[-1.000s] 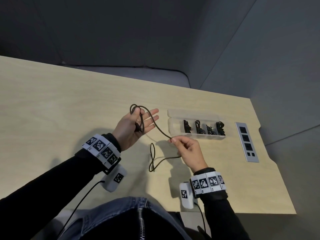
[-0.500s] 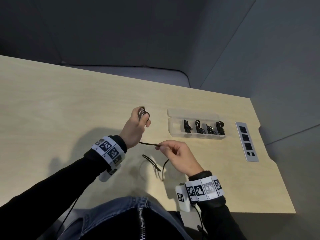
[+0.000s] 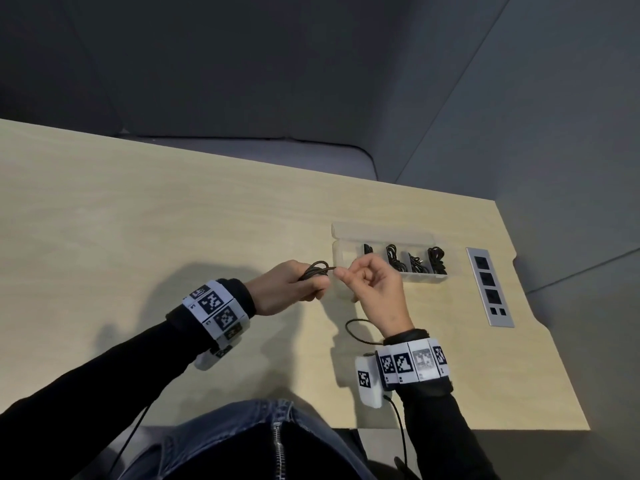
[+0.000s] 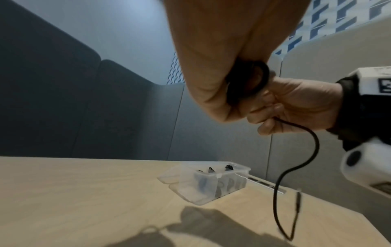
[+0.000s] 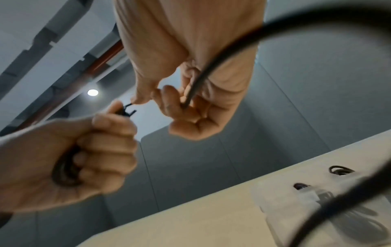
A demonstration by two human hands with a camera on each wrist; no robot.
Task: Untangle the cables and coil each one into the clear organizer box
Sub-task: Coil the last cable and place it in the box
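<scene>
Free tail of the cable (image 3: 356, 332) hangs in a loop by the right wrist, above the table (image 3: 138, 220). Right hand (image 3: 375, 289) pinches the cable between thumb and forefinger, other fingers loosely curled. Left hand (image 3: 289, 287) fists round the finished turns, held just beside the right fingertips. Cable looks thin, light and limp; turns will likely spring apart if the fist slackens, so grip across the whole bundle and feed the tail near the coil. Beyond the hands, the box (image 3: 391, 233) stands open: four compartments hold coils, the leftmost looks free.
</scene>
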